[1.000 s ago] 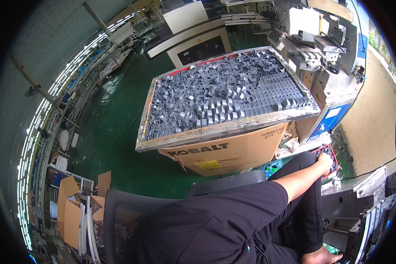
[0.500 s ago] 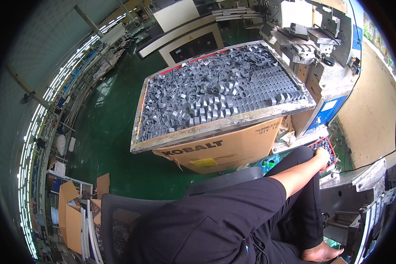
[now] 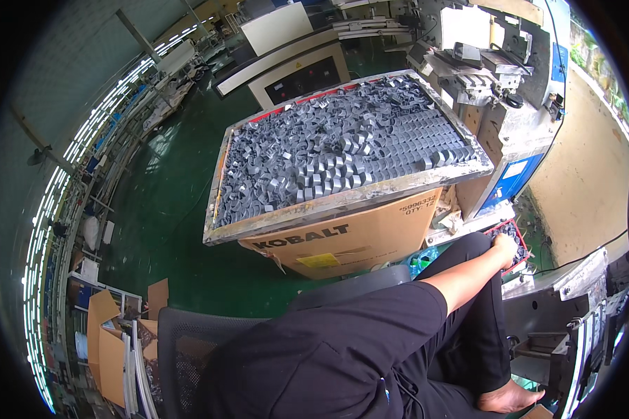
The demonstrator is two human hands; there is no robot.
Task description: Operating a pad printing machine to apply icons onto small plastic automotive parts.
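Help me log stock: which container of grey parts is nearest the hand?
The small red basket: the hand is at it, while the big framed tray above the cardboard box sits apart.

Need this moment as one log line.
left hand: at red crate of dark parts, grip unclear | right hand: out of view | framed tray: holds grey curved pieces, above cardboard box

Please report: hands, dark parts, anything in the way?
Left hand at red basket, grip unclear. Right hand out of view. Dark parts inside basket. Nothing visibly blocking.
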